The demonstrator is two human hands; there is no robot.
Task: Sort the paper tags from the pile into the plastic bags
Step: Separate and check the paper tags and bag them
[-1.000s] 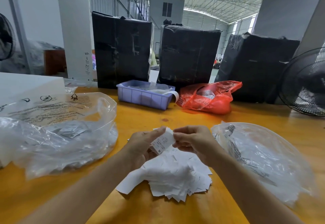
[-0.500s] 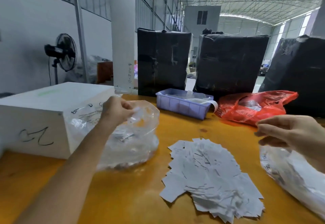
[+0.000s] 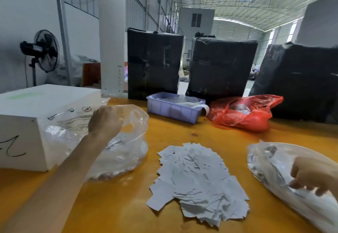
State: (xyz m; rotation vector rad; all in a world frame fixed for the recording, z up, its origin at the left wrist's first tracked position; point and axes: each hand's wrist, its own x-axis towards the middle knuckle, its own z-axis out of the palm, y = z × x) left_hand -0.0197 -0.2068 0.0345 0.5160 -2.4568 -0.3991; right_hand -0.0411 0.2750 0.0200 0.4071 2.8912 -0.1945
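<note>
— Where are the paper tags (image 3: 199, 179)?
— Heaped on the yellow table (image 3: 175, 135), between two clear plastic bags; their print is too blurred to read.
— The hands?
— The left hand (image 3: 105, 121) sits curled at the left bag (image 3: 126, 146) mouth; what it grasps, I cannot tell. The right hand (image 3: 314, 176) reaches into the right bag (image 3: 274, 161), fingers curled, contents unclear.
— Around them?
— A white box (image 3: 36, 115) with scrawled marks, a blue tray (image 3: 173, 107), a red bag (image 3: 245, 113).

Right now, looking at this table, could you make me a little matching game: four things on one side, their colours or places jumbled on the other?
Things:
1. crate
2. crumpled bag
3. pile of paper tags
4. foam box

Descriptions:
A. red, right of the crate
B. white, at the table's left edge
C. light purple, in front of the black bundles
D. white slips, between the two clear bags

Pairs: 1-C, 2-A, 3-D, 4-B
</note>
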